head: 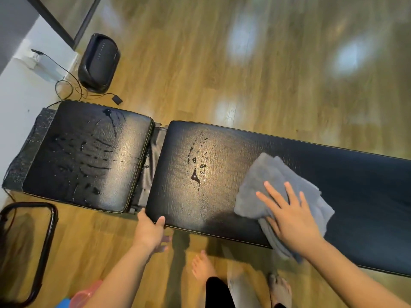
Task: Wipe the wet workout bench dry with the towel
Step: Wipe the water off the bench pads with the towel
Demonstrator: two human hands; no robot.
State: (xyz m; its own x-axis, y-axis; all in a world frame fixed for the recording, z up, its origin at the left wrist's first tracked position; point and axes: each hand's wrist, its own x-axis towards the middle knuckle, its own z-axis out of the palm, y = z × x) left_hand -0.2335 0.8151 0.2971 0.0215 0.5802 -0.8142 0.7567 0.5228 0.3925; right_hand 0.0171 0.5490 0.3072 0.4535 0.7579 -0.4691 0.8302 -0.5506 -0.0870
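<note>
1. Right hand point(289, 215), fingers spread flat, is pressed on the grey towel point(273, 181) atop the long pad of the workout bench point(355, 174).
2. Left hand point(151, 230) is hooked on that pad's near corner, thumb on top, likely for bracing.
3. Droplets point(195, 170) are seen between the hands, untouched.
4. Streaked seat pad point(89, 154) is left wet, beyond the left hand.

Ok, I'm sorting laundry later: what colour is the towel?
Plain grey towel, no pattern, seen best in the head view.
</note>
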